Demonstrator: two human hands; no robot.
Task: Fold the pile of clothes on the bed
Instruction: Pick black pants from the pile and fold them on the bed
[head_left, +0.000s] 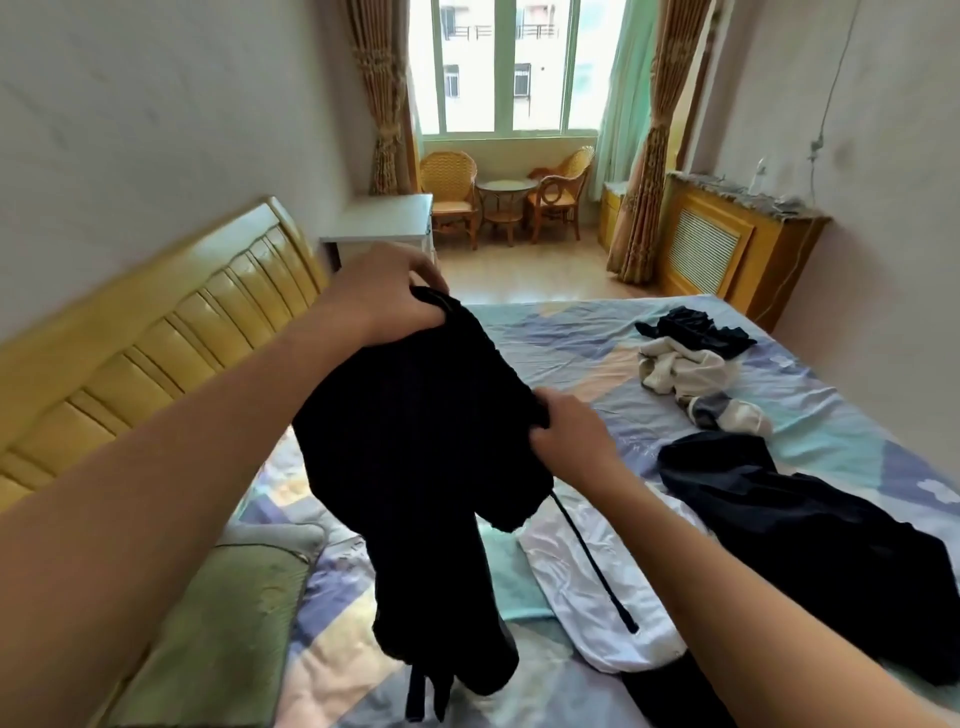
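Both hands up over the bed (810, 410), holding one black garment (415, 431) in the air. Left hand (384, 301) grips its top edge, fingers (426, 275) curled over a bunched hem or waistband. Right hand (566, 436) pinches the same edge lower and nearer, fingers folded into the cloth. Neither hand has a free finger.

Garment looks like a ribbed knit, matte, thick enough to hang in heavy folds. Judged soft and limp, moderate weight, no slip risk; it will sag wherever unsupported. A thin black cord (592, 566) dangles from it, ending loose above the bed. Likely a drawstring, so the held edge is probably a waistband. Best hold: the two ends of that edge, spread wide so the body drops flat.

Rest of the pile lies spread on the sheet, which is a crumpled patchwork print in pastel blocks. Dark garment (810, 525), smooth weave, sprawled at right. White shiny piece (587, 582) below the cord. Further off, a crumpled white-grey item (691, 374) touching a small dark heap (696, 330). Green pillow (223, 623) at near left, beside the yellow padded headboard (150, 332).
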